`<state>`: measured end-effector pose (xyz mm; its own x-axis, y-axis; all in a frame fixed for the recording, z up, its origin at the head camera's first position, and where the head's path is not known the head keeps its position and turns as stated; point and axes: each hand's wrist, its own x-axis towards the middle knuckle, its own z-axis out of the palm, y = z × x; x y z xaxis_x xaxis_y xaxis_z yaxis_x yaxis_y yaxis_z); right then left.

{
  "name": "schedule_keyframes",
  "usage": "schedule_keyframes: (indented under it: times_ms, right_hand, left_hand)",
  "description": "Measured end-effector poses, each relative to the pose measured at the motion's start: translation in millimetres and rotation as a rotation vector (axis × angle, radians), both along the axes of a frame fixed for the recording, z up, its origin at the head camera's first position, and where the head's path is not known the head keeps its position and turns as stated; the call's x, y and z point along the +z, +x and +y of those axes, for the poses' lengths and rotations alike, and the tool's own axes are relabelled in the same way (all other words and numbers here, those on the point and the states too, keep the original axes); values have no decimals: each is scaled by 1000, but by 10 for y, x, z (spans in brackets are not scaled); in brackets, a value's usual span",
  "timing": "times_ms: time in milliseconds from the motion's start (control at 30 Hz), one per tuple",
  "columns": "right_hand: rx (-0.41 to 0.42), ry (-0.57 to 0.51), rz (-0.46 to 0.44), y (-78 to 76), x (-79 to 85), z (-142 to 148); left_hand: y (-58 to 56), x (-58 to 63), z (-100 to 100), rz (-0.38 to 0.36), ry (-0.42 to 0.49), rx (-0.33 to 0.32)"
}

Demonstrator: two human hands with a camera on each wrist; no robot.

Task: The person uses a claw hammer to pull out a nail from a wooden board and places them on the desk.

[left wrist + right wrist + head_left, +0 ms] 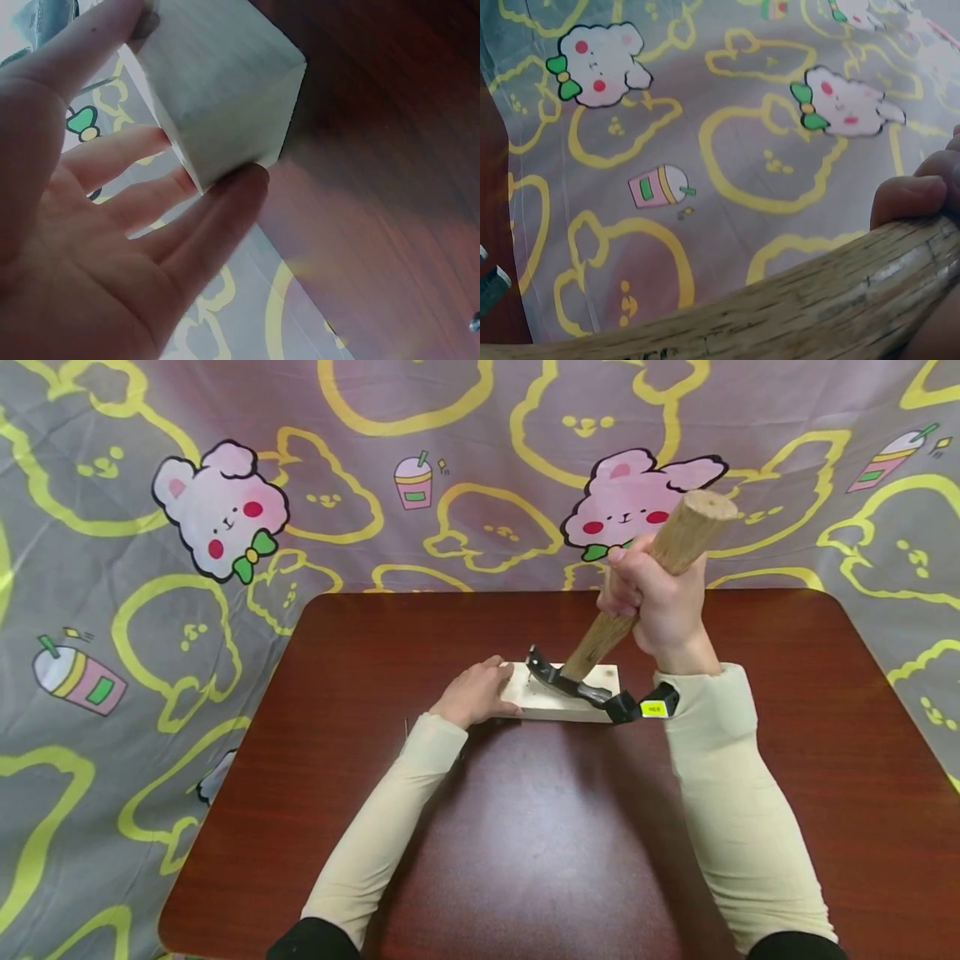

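Observation:
A claw hammer (600, 643) with a thick wooden handle is gripped in my right hand (667, 602), fingers and thumb wrapped around the upper handle. Its dark head lies low over a pale wooden block (577, 697), claw end to the left; whether it touches the wood I cannot tell. Small dark marks, perhaps a nail, show on the block beside the claw. My left hand (480, 693) holds the block's left end between thumb and fingers, clearer in the left wrist view, where the block's end face (240, 135) shows. In the right wrist view the handle (780, 307) crosses the bottom.
The block lies toward the back of a reddish-brown table (517, 843). A thin upright sliver (407, 727), perhaps a nail, shows by the left sleeve. A patterned cloth (480, 468) hangs behind and at both sides. A black device with a yellow label (658, 703) sits at the right wrist.

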<state>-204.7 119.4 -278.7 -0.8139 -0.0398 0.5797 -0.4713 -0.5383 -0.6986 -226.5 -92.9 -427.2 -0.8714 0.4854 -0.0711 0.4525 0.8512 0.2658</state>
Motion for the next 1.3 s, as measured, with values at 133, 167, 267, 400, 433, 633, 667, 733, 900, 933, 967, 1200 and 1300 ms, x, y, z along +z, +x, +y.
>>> schedule_keyframes:
  times_ms: [133,167,267,400,433,633,667,733,900,933,967,1200,1300]
  right_hand:
    - [-20,35,22,132,-20,-39]
    - [-17,36,26,164,-21,-48]
    - [23,10,24,266,-2,-65]
    - [103,-29,43,403,61,-66]
    - [123,-35,55,435,78,-61]
    - [250,-76,142,603,129,5]
    - [276,-89,150,632,132,15]
    - [322,-115,165,685,141,27]
    - [415,-141,174,798,156,52]
    - [431,-143,178,815,156,55]
    - [445,-142,181,830,155,59]
    - [461,-122,226,880,153,53]
    - [466,-126,230,882,150,44]
  left_hand:
    - [57,21,-23,-37,-7,23]
    - [75,26,-31,-36,-1,24]
    - [134,41,-63,-8,65,21]
    - [236,33,-107,62,282,-1]
    - [266,26,-114,74,352,-9]
    - [484,-13,-115,131,658,-88]
    - [521,-16,-110,142,681,-99]
    - [593,-20,-99,158,718,-124]
    - [756,-22,-89,267,678,-231]
    - [784,-22,-88,299,655,-253]
    - [810,-20,-87,329,634,-273]
    - [886,-26,-77,403,593,-331]
    - [889,-32,-80,404,596,-336]
